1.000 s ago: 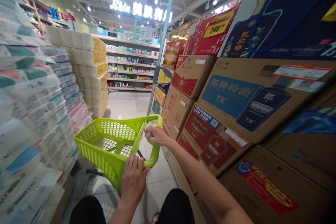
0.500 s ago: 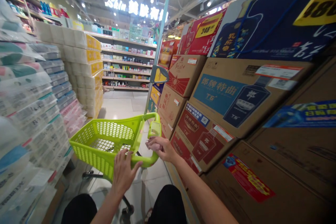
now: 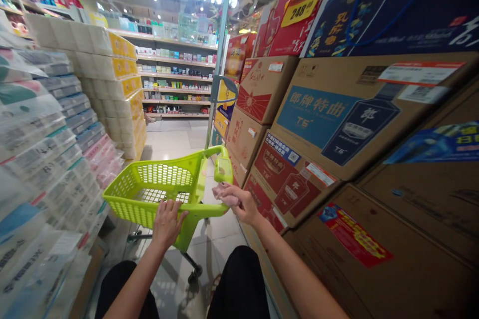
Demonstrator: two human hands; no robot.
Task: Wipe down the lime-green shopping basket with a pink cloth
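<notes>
A lime-green plastic shopping cart (image 3: 149, 209) stands in front of me, its slatted basket turned to the left. My left hand (image 3: 168, 223) is closed over the cart's near side rim, fingers bent over the top edge and the thumb to the right. A crumpled pale pink cloth (image 3: 224, 193) is bunched in my right hand (image 3: 243, 204), which presses it against the corner of the cart's handle (image 3: 207, 209). Just beyond that hand is the rounded green panel (image 3: 223, 169) on the handle. Nothing shows inside the part of the basket I can see.
Stacked liquor cartons (image 3: 310, 119) form a wall close on the right. Packs of tissue paper (image 3: 41, 144) rise on the left, with taller yellow-and-white bundles (image 3: 123, 94) behind. A metal post (image 3: 220, 35) stands ahead. Tiled floor (image 3: 170, 138) leads to cosmetics shelves (image 3: 175, 77).
My right hand has slid the cloth along the handle toward its near right corner. My left hand now wraps the rim further left. The cart has turned slightly, and the view has tilted down.
</notes>
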